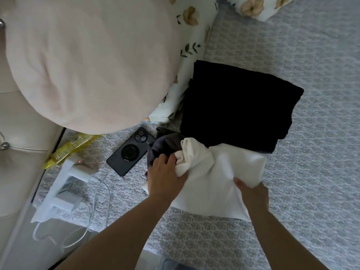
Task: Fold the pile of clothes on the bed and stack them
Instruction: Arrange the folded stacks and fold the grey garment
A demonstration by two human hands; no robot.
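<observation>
Clothes: white garment (220,178) is in hand, lying on the grey patterned bedspread (302,133) near the bed's edge. Left hand (165,178) is closed on the bunched-up end at its left side, fingers curled into the wad. Right hand (251,191) pinches the near-right edge, thumb under or behind the cloth, so partly hidden.

Handling, as a guess: thin, light, floppy fabric, no stiffness, won't hold a crease unless pressed flat. Best grip is at corners or seam edges, spread wide, not on the wad.

Just past the left hand, a grey garment (163,147) sits crumpled, touching the white one. Beyond both, a folded black garment (237,108) lies flat, looks like the stack base. Phone (132,152) just left of the pile, charger cable (97,191) and pillow (93,61) further out.
</observation>
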